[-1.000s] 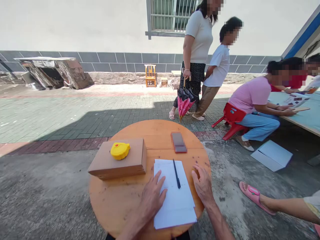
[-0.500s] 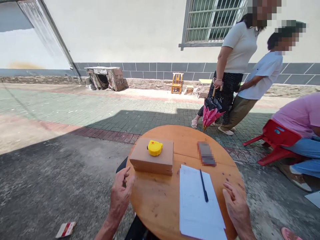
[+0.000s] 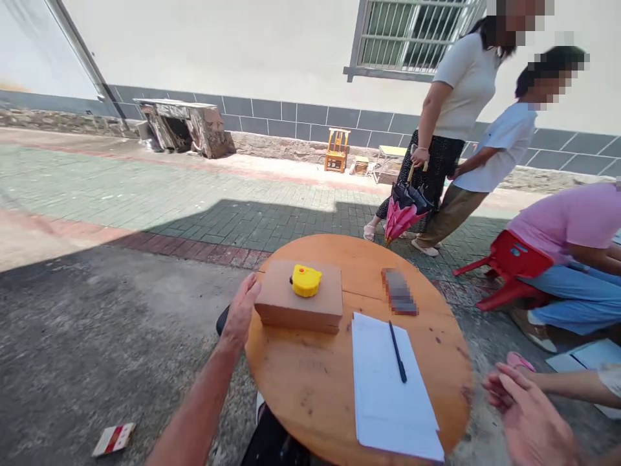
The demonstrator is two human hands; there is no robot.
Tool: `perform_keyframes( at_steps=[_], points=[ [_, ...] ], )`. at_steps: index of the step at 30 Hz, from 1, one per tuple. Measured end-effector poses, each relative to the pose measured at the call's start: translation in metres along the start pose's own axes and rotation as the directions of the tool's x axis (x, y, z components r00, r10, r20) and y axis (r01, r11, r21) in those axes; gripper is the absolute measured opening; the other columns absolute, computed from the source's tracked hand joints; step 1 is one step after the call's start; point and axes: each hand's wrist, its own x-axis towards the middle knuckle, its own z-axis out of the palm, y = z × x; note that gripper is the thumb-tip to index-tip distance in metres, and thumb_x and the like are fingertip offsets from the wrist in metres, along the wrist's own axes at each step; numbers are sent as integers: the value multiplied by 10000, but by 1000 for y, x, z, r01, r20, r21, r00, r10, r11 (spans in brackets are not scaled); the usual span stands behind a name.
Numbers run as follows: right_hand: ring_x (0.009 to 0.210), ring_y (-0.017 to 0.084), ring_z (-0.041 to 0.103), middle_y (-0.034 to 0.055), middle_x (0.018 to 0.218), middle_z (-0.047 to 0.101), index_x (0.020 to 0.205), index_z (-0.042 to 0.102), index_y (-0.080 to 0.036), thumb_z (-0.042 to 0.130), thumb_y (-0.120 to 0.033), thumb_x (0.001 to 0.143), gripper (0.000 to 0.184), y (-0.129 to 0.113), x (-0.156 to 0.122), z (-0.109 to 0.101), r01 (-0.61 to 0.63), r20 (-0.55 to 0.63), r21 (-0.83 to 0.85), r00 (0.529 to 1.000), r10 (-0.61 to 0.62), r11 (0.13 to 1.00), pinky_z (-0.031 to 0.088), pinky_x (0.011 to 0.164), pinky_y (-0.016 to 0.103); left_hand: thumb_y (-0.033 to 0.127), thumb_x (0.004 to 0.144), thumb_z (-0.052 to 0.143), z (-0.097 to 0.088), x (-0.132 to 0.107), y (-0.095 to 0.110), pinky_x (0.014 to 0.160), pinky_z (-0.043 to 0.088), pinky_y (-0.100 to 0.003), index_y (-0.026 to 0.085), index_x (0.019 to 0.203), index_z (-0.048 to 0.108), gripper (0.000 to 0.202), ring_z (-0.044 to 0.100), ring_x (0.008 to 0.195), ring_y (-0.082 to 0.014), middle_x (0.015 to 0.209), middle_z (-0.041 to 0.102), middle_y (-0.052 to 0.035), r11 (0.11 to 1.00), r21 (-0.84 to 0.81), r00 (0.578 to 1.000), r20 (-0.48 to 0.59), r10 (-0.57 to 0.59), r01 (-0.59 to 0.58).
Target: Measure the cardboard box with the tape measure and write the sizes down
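Observation:
On the round wooden table (image 3: 286,382), a brown cardboard box (image 3: 298,317) lies at the left, with a yellow tape measure (image 3: 306,283) bearing a red button on top. My left hand (image 3: 241,307) is at the box's left side, fingers stretched forward; whether it touches the box I cannot tell. Beyond the table's right edge, my right hand (image 3: 531,414) hangs in the air with loosely bent fingers and nothing visible in it. Between the hands lie white paper sheets (image 3: 383,408), with a black pen (image 3: 398,353) across them.
A dark, blurred-out flat object (image 3: 400,291) lies behind the papers. Two people stand at the back right, one holding a pink and black umbrella (image 3: 405,210). Another person sits on a red plastic chair (image 3: 517,262). Somebody's forearm (image 3: 572,383) reaches in at the right.
My left hand has moved forward along the box's left side. My right hand has left the table's right edge and moved outward. Another person's forearm has appeared at the right.

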Motion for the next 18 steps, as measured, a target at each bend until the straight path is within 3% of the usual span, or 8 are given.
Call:
perform_keyframes(
  at_steps=[2, 4, 7, 9, 13, 16, 18],
  points=[
    [685, 234, 629, 50, 786, 655, 857, 647, -246, 719, -436, 583, 341, -10, -26, 56, -124, 151, 52, 982, 115, 991, 445, 509, 325, 516, 893, 502, 5, 9, -7, 1064, 401, -341, 167, 1403, 446, 621, 481, 1300, -244, 1445, 487, -106, 1000, -5, 1000, 16, 5, -5],
    [792, 254, 640, 72, 860, 687, 909, 649, -219, 714, -482, 613, 401, -30, -52, 110, -93, 315, -3, 945, 89, 996, 478, 577, 332, 488, 887, 523, 10, 14, -15, 1081, 380, -342, 172, 1381, 477, 588, 465, 1314, -246, 1448, 486, -99, 1000, -1, 1000, 21, 11, -11],
    [936, 268, 639, 93, 1049, 695, 1047, 631, -211, 649, -483, 714, 430, -69, -76, 176, 120, 580, -79, 813, -52, 990, 512, 722, 366, 423, 876, 538, 13, 14, -22, 1129, 308, -348, 185, 1383, 475, 563, 404, 1359, -239, 1482, 444, -80, 1000, 7, 1000, 14, 21, -21],
    [1015, 279, 615, 101, 1122, 678, 1098, 618, -209, 606, -455, 743, 432, -93, -82, 213, 348, 653, -102, 730, -201, 932, 504, 794, 391, 396, 871, 532, 13, 14, -24, 1138, 294, -358, 190, 1391, 467, 563, 398, 1363, -238, 1485, 441, -73, 1000, 7, 1000, 14, 23, -23],
    [1206, 331, 515, 147, 1314, 585, 1307, 513, -174, 644, -410, 721, 646, -121, -95, 279, 699, 766, -156, 532, -362, 698, 395, 1003, 489, 399, 850, 550, 11, 16, -25, 1099, 355, -384, 192, 1374, 491, 566, 454, 1319, -261, 1436, 499, -83, 1000, 11, 1000, 17, 12, -12],
    [1182, 385, 517, 199, 1276, 603, 1307, 515, -123, 701, -402, 682, 709, -127, -107, 313, 785, 791, -250, 504, -348, 567, 362, 1005, 537, 390, 839, 556, 10, 16, -21, 1073, 381, -392, 176, 1377, 485, 584, 471, 1301, -274, 1421, 511, -100, 1000, 16, 1000, 15, 3, -3],
    [1122, 364, 555, 168, 1197, 651, 1244, 563, -147, 705, -387, 683, 626, -127, -110, 318, 761, 785, -233, 515, -345, 606, 383, 984, 517, 389, 840, 545, 10, 14, -18, 1038, 416, -393, 171, 1372, 490, 577, 501, 1271, -281, 1404, 528, -104, 1000, 12, 999, 36, 1, -1]
  ],
)
